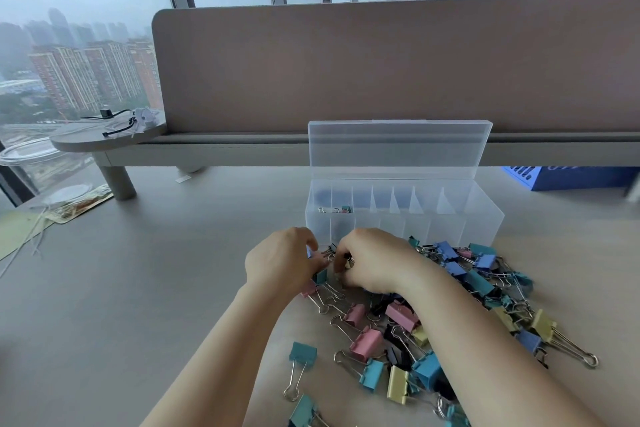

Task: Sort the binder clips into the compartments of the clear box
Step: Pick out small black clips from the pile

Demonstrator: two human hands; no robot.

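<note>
Meanwhile, two bare hands are seen at the centre of the frame, working the upper-left edge of a heap of binder clips (401,314) spread over the pale worktop (138,288). The left hand (280,265) is curled, knuckles up, over the edge of the heap; whether anything is held in it cannot be told. The right hand (375,262) is likewise curled, and a small clip (346,262) appears to be pinched between its thumb and fingertips. That clip's long axis and heading are mostly hidden by the fingers and cannot be read.

Just above the hands in the frame, the clear box (450,218) is set with its lid (398,146) swung upright. Its long axis runs left to right across the picture, so the row of compartments is presented broadside to the hands. The left end of the box lies directly above the fingertips, while the right end is well apart from them. A few tiny sorted clips (341,209) are seen in the second compartment from the left, near the upper wall.

That compartment is judged the likely target. It sits between the two hands and straight up the frame, the right hand being slightly nearer. Most clips remain unsorted, trailing towards the lower right of the frame.
</note>
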